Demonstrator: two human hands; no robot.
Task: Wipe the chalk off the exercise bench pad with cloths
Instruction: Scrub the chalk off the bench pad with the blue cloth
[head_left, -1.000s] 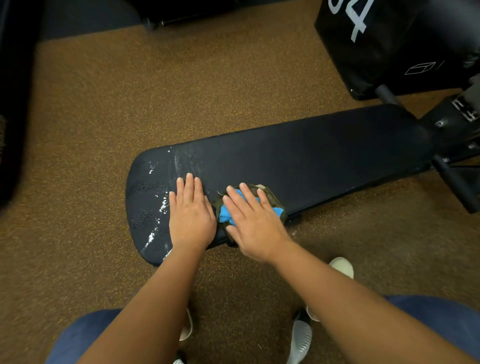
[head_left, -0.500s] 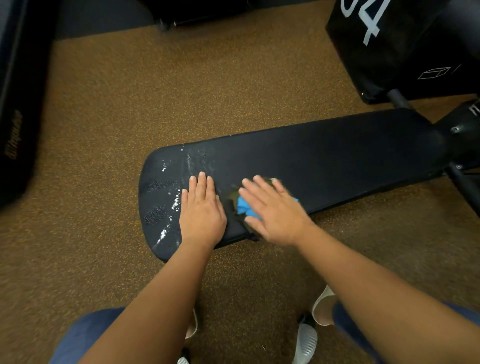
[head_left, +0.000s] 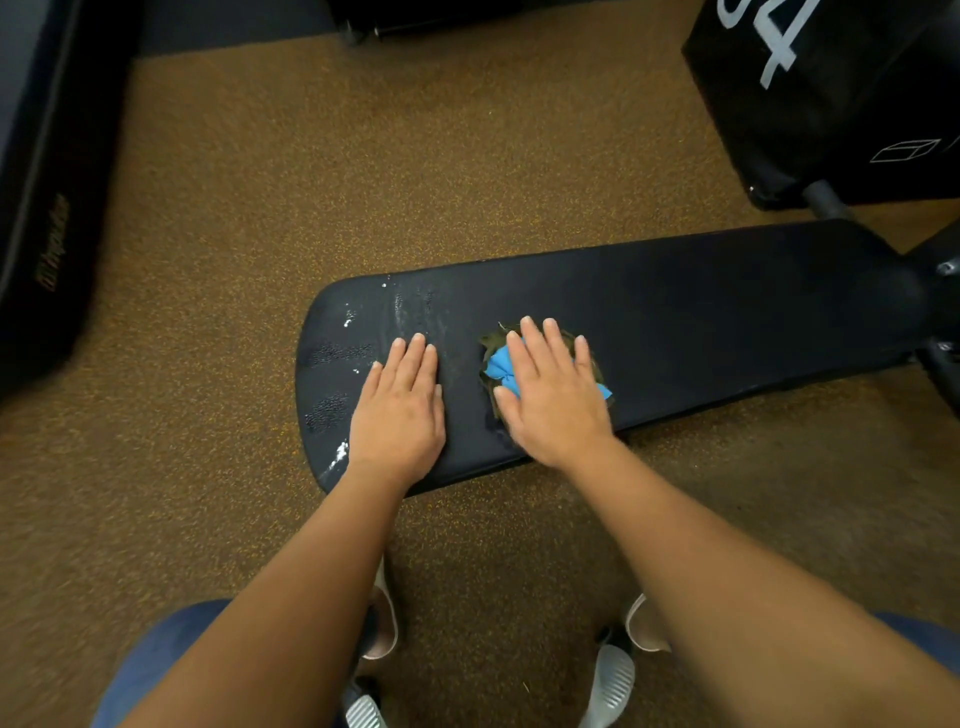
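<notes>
While our right grip (head_left: 556, 400) presses flat, fingers straight, on the bunched cloths (head_left: 497, 366) at mid bench pad (head_left: 727, 312) and our left grip (head_left: 400, 413) rests flat and empty beside them, we risk smearing the chalk (head_left: 338, 456) at the pad's left end under that bare palm.

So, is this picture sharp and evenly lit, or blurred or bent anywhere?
Head view: the left hand, right hand and chalk streaks look fairly sharp; the black equipment at the left edge is blurred; light is soft, without glare; the bench pad looks slightly bowed.
</notes>
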